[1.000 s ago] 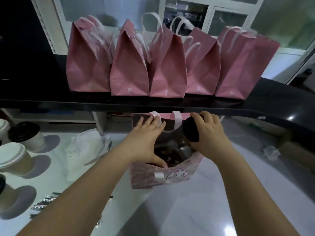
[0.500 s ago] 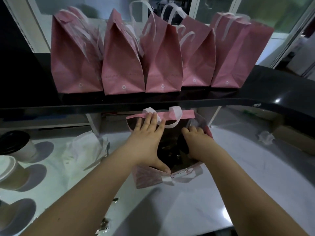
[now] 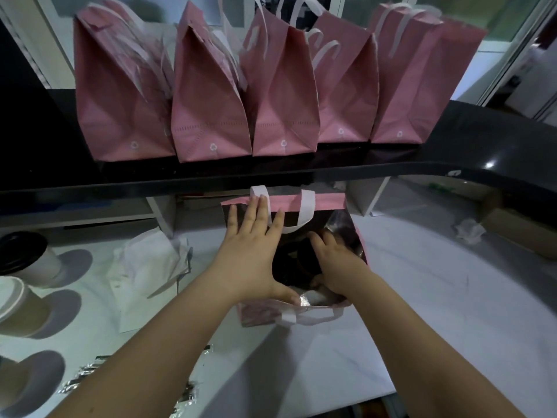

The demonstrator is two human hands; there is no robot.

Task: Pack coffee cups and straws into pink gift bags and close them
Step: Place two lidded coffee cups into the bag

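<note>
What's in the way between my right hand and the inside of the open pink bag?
Nothing visible. The right hand is inside the mouth of the open pink bag, which the left hand spreads. A white handle hangs over the far rim, not across the right hand.

This looks like the staff side of a café or takeaway drinks shop. A raised, glossy black counter ledge runs the width of the room, and five pink gift bags stand on it side by side, like orders made up. Under and behind the ledge is a lower white worktop. At the worktop's left edge stand lidded paper takeaway cups: a black-lidded cup and, nearer, a white-lidded cup. Crumpled white paper and shiny foil wrappers lie close by them on the same surface. Beyond the ledge are white-framed glass panes, much like a shopfront.
</note>
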